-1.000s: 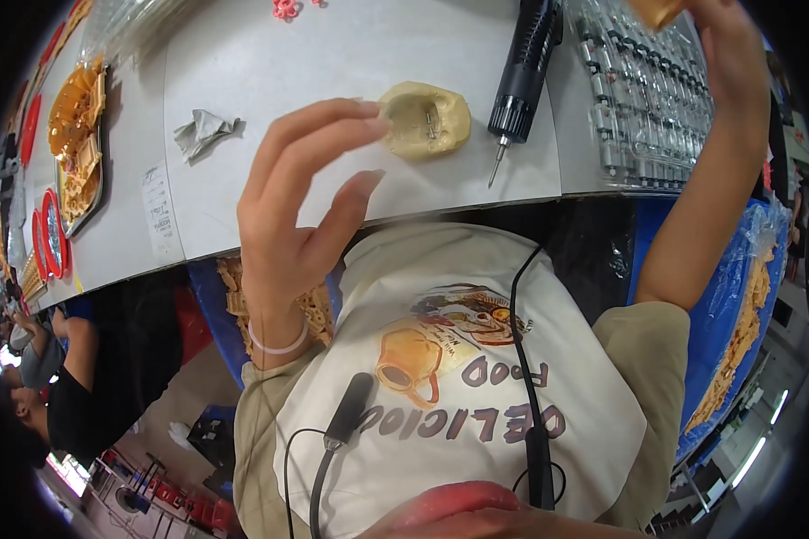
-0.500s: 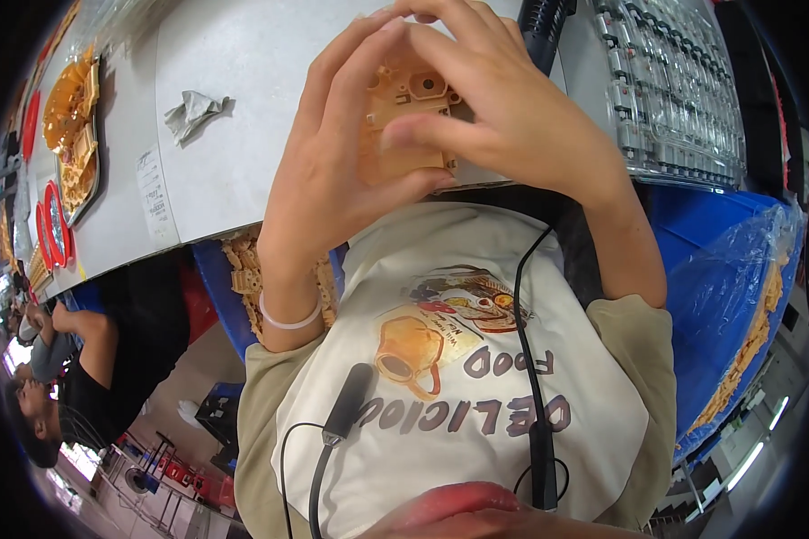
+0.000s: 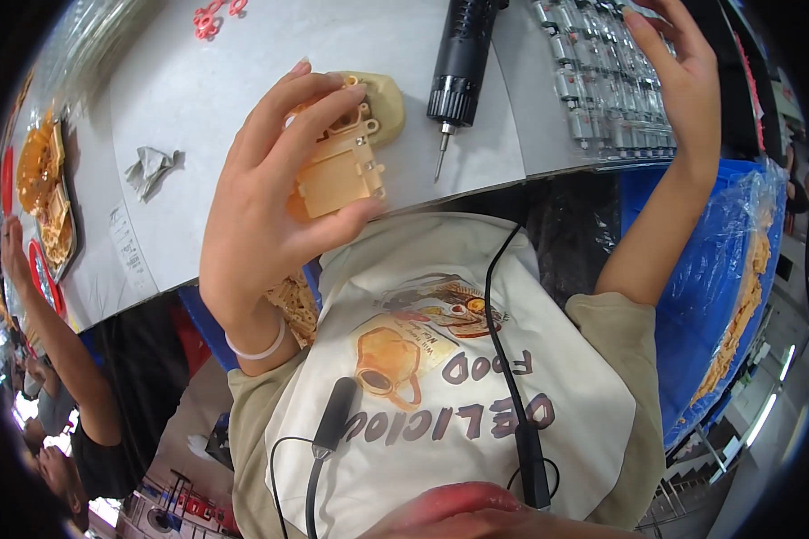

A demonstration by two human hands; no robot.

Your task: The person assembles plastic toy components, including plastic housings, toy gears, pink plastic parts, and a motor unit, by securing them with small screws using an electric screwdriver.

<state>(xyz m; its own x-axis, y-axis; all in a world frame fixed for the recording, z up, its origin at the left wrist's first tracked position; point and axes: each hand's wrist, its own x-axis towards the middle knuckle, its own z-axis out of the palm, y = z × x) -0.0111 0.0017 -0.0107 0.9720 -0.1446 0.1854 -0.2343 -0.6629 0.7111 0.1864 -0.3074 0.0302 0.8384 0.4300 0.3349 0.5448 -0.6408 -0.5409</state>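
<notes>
Spreading across the top is the grey bench [image 3: 198, 108], with a tray of small metal motors [image 3: 602, 81] at the right. Her right hand [image 3: 683, 81] is reaching there, grip open and empty; picking one motor cleanly would serve best. Her left hand [image 3: 270, 207] is gripping the tan plastic housing [image 3: 337, 175] above the bench edge, near the black screwdriver [image 3: 458, 63]. Half a second ago both hands were clasping that housing.

- A grey worktop [image 3: 198, 108] is seen running across the upper part of the view.
- Blue plastic sheeting [image 3: 719, 269] is draped at the right.
- Bright strip lights [image 3: 768, 409] are seen at the lower right edge.
- Dark space is seen below the worktop.
</notes>
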